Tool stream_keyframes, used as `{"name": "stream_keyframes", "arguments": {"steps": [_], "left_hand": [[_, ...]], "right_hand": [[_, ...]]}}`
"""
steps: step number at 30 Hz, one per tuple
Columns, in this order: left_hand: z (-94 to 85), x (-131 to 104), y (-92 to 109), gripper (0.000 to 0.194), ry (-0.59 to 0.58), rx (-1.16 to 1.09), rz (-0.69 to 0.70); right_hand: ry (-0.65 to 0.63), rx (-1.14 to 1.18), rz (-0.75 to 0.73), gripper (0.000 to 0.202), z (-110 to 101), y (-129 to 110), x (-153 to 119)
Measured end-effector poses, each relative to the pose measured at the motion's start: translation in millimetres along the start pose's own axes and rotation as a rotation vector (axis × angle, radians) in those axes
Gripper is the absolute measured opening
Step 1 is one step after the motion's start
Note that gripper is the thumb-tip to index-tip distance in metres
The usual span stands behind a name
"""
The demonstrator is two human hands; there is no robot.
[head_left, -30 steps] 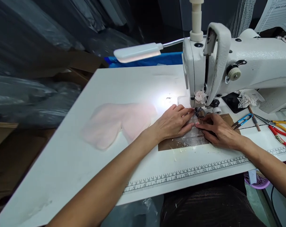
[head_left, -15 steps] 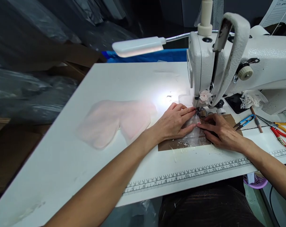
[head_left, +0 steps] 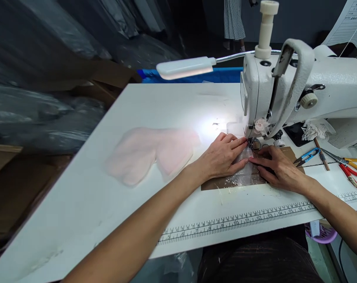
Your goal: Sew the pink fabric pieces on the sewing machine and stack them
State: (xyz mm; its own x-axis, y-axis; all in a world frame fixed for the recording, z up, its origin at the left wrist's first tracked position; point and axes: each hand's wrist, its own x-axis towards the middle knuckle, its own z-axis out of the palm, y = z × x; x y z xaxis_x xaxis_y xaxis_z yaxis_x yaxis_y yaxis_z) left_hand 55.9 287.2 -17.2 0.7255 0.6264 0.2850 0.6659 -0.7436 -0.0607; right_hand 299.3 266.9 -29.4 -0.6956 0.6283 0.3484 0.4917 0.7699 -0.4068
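Observation:
My left hand (head_left: 225,156) lies flat with fingers stretched out, its fingertips beside the presser foot (head_left: 250,143) of a white sewing machine (head_left: 256,92). Under it is a piece of sheer, pale fabric (head_left: 245,176), spread over a brown plate (head_left: 215,184). From the other side, my right hand (head_left: 277,167) pinches the fabric's edge between thumb and forefinger, close in front of the presser foot. The two hands nearly meet at the fingertips. To the left, a blush-pink sheer piece with rounded lobes (head_left: 137,153) rests on the white table (head_left: 107,220).
Blue thread snips (head_left: 307,156), scissors with orange and red handles (head_left: 348,161) and a lace scrap (head_left: 314,130) lie at the right. A white lamp (head_left: 186,67) hangs behind. A printed ruler (head_left: 240,224) runs along the front edge. A person in a patterned garment (head_left: 234,19) stands beyond.
The camera view has shifted slightly, so the scene sits lower and farther right. Both hands keep nearly the same position at the presser foot. The person in the background appears farther left.

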Motion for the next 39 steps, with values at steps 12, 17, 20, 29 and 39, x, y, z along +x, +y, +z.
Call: {"name": "stream_keyframes", "arguments": {"steps": [12,17,20,29,39], "left_hand": [[2.0,-1.2,5.2,0.046,0.070,0.004,-0.036],[6.5,-2.0,5.6,0.025,0.244,-0.086,0.146],[6.4,-2.7,5.8,0.024,0.255,-0.117,0.173],[-8.2,-5.1,5.8,0.026,0.176,-0.207,0.125],[-8.0,-4.6,4.9,0.030,0.151,-0.079,0.145]], "right_hand": [[0.001,-0.013,-0.048,0.037,-0.7,4.8,1.2],[0.023,-0.026,-0.086,0.035,-1.3,5.3,2.1],[0.042,-0.035,-0.101,0.035,-1.6,4.1,2.3],[-0.015,-0.023,-0.017,0.037,-1.5,1.0,1.6],[-0.026,-0.044,0.067,0.037,-0.4,-4.9,1.9]]}}
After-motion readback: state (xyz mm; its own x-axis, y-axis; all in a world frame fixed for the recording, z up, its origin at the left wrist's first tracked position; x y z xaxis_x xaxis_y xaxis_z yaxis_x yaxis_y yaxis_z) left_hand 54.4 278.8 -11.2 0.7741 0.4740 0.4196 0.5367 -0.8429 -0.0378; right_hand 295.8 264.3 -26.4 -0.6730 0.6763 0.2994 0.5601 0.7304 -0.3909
